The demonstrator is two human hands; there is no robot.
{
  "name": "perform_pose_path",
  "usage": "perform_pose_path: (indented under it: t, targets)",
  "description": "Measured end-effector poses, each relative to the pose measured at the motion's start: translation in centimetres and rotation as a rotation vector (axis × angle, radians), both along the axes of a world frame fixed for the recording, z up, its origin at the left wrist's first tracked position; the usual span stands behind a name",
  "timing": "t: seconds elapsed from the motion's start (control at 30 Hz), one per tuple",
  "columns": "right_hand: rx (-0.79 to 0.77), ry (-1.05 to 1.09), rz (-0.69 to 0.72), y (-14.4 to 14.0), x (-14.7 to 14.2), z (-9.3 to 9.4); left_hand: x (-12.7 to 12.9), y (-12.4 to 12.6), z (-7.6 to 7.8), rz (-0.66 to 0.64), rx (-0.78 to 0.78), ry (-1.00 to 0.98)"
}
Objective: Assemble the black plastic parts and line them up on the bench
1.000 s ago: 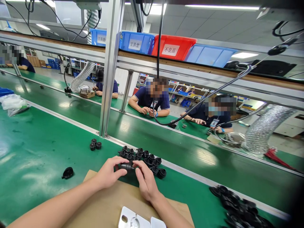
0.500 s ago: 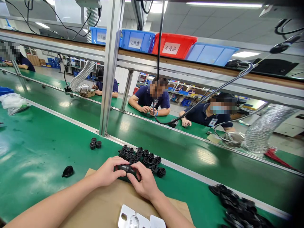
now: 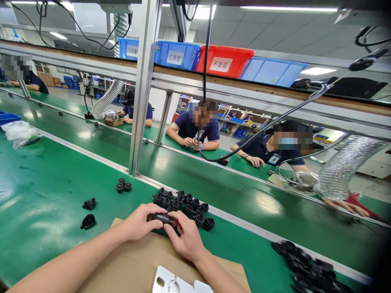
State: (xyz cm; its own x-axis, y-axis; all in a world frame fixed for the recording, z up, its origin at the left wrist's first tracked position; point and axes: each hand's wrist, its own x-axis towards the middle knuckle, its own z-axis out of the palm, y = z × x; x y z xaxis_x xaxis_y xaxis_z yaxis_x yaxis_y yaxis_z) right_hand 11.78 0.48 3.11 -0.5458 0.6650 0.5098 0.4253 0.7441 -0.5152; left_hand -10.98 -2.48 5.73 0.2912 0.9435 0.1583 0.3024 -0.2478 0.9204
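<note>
Both of my hands meet over the near side of the green bench, above the top of a brown cardboard sheet (image 3: 131, 260). My left hand (image 3: 143, 221) pinches one end of a black, stepped cylindrical part (image 3: 161, 218), and my right hand (image 3: 185, 234) grips its other end. The fingers cover much of the part, so its exact kind cannot be made out. Just beyond the hands stands a cluster of black stepped parts (image 3: 180, 200). Below them, a white plate with an oval slot (image 3: 171, 280) lies on the cardboard.
Left of my hands lie a black round cap-like piece (image 3: 88, 221), another black piece (image 3: 89, 203) and three small black cylinders (image 3: 123, 186). Black parts are heaped (image 3: 305, 264) at right. A metal post (image 3: 142, 89) rises beyond. Co-workers sit across the belt.
A second black piece now shows beside the round cap-like one on the left. My hands keep hold of the cylindrical part, barely moved. Across the belt, the right co-worker's hand has shifted.
</note>
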Motion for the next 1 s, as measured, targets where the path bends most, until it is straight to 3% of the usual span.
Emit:
perform_pose_path:
  t: [0.23,0.4,0.6,0.83,1.0]
  targets:
    - [-0.003,-0.054,0.018,0.6,0.5,-0.6,0.5,-0.4,-0.5,-0.034,0.027,0.041]
    - [-0.101,0.118,0.019,0.8,0.8,-0.5,0.2,0.1,0.0,0.024,-0.045,-0.033]
    - [-0.047,0.137,0.130,0.3,0.2,-0.9,0.2,0.3,-0.4,0.010,-0.067,-0.125]
    - [-0.075,0.077,0.068,0.1,0.2,-0.8,0.4,-0.5,0.2,0.010,0.092,0.065]
    - [-0.013,-0.036,0.008,0.0,-0.2,-0.6,1.4,-0.8,-0.6,0.005,0.123,0.289]
